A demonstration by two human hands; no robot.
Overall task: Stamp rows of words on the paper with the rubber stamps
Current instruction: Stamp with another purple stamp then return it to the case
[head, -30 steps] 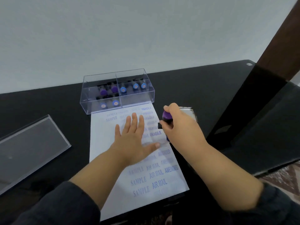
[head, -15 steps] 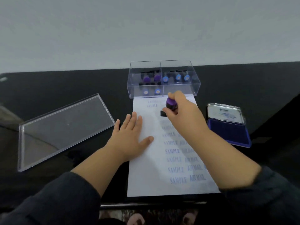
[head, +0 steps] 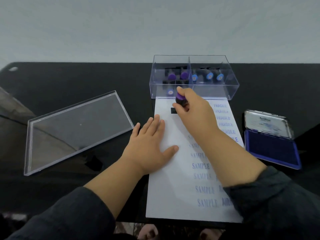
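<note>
Right hand: we see it pinching the purple-topped black rubber stamp at the white paper sheet's 12 o'clock end.
Left hand: spread flat on the paper's 9 o'clock edge.
Table: black.

My purple-topped black stamp meets white paper printed in blue words, beside a blue ink pad on the black table.
</note>
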